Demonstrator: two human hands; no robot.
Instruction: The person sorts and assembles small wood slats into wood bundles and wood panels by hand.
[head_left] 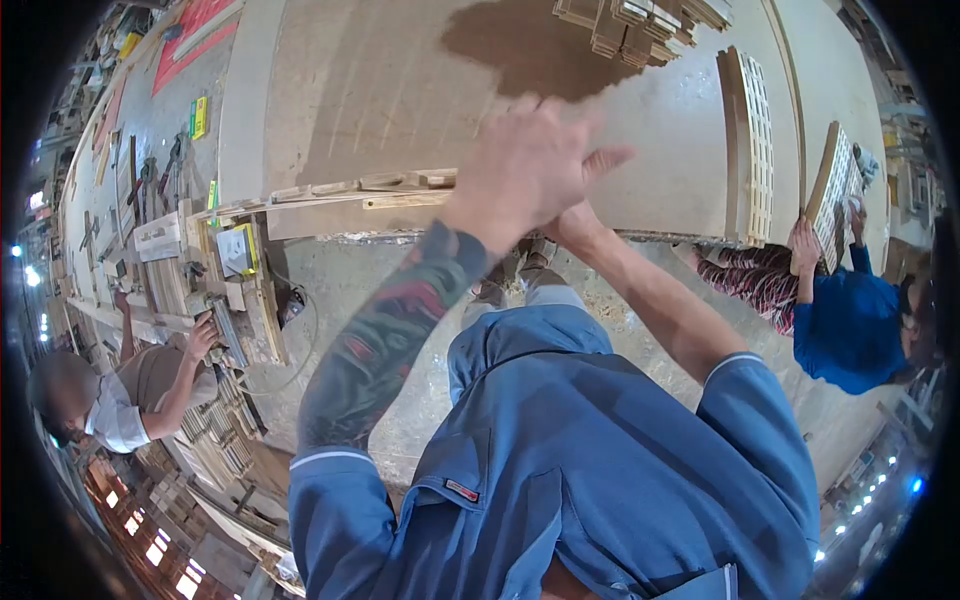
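My left hand (530,165), at the end of a tattooed forearm, is over the near edge of the worktable (400,120). It is blurred, its thumb stretched out to the right, and nothing shows in it. Just below and partly behind it is my right hand (575,225), close to or touching the left; its fingers are hidden. Left of my hands, thin wooden strips (400,190) lie along the table's near edge. Beyond them, at the top, stands a stack of wooden slats (640,30) beside a dark shadow.
A bundle of slotted wooden pieces (748,145) stands at the right. Further right, a person in blue (850,325) holds a similar piece (832,195). At the left, another person (150,390) works beside tools and wood. A yellow-green box (199,118) lies upper left.
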